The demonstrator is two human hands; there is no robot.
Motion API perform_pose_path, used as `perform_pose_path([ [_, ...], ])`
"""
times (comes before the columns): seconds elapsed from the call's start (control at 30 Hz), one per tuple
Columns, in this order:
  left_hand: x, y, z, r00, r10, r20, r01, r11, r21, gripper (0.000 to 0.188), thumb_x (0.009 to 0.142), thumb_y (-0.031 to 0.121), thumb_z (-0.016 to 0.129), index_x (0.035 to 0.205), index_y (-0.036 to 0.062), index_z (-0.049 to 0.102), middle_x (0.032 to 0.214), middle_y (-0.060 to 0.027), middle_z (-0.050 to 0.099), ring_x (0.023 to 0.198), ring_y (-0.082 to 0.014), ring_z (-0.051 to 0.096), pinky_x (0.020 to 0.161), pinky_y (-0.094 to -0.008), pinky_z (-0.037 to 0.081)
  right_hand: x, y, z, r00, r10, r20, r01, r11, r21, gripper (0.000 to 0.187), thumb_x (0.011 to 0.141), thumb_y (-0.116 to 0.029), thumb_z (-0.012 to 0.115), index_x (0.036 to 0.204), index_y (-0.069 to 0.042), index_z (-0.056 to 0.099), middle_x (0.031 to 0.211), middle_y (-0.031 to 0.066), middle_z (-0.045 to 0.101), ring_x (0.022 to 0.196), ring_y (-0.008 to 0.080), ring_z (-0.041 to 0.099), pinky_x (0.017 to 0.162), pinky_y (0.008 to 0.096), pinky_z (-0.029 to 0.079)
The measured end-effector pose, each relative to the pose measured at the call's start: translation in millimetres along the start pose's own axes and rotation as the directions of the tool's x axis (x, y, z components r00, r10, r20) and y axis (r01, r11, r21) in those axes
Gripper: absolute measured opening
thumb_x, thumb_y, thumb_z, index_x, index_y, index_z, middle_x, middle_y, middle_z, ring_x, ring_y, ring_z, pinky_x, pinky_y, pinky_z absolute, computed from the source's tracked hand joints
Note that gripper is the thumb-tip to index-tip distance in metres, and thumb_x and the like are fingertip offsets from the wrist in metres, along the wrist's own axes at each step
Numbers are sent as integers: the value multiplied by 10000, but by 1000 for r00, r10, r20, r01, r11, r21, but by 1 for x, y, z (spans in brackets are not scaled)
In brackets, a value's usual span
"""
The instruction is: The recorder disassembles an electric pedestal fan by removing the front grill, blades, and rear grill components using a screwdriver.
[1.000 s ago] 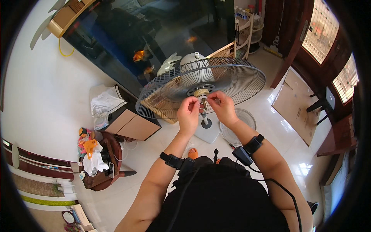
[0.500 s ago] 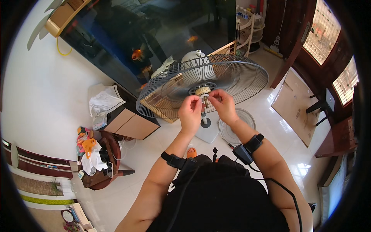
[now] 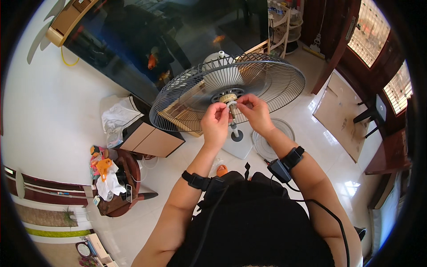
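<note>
A standing fan faces me with its blades off, its dark wire rear guard (image 3: 278, 82) fixed round the motor hub (image 3: 228, 96). Between the fingertips of both hands is a small white plastic ring (image 3: 231, 103), on or right at the fan's metal shaft (image 3: 232, 113). My left hand (image 3: 214, 127) pinches it from the left, thumb against the index finger. From the right, my right hand (image 3: 257, 115) pinches its other side. The fingers partly cover the ring, so I cannot tell whether it is threaded on. Behind the guard rises the white motor housing (image 3: 220, 69).
The fan's pale base (image 3: 235, 149) stands on the tiles beside a round wire grille (image 3: 284, 133). A fish tank (image 3: 124, 40) is close behind. At left are a cabinet (image 3: 153, 138) and a cluttered round table (image 3: 133, 169); at right, flattened cardboard (image 3: 340, 120).
Both hands remain at the shaft, fingers shifted slightly round the white ring. The whole scene has moved a little in the picture with my head.
</note>
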State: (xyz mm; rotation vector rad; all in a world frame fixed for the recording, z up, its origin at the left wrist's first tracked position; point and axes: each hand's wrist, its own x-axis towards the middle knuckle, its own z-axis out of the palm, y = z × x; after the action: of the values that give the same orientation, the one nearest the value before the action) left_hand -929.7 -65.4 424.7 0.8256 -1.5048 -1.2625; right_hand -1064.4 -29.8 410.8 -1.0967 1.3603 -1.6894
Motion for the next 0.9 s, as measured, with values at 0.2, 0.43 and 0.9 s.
perform_pose_path([
  [0.2, -2, -6, -3, 999, 35, -25, -35, 999, 8, 62, 873, 9, 544, 933, -6, 549, 776, -39, 600, 641, -86, 591, 573, -219, 511, -1, -9, 0, 999, -10, 33, 12, 999, -47, 81, 802, -41, 628, 869, -4, 603, 772, 17, 604, 680, 81, 543, 623, 224, 452],
  [0.43, -4, 0, -2, 999, 19, -48, -18, 1000, 8, 56, 879, 8, 536, 933, -5, 543, 764, -45, 599, 629, -86, 590, 571, -218, 511, -2, -12, 1, 999, -18, 44, 24, 989, -146, 97, 785, -53, 638, 859, -2, 603, 765, 40, 602, 665, 103, 547, 622, 247, 457],
  [0.9, -9, -2, -6, 1000, 11, -3, -11, 998, -61, 81, 877, 1, 535, 958, -8, 536, 797, -51, 591, 662, -96, 596, 578, -226, 520, -11, -3, 5, 996, -88, 28, 91, 984, -153, 112, 781, -50, 642, 873, -2, 600, 776, 42, 605, 686, 105, 558, 624, 242, 458],
])
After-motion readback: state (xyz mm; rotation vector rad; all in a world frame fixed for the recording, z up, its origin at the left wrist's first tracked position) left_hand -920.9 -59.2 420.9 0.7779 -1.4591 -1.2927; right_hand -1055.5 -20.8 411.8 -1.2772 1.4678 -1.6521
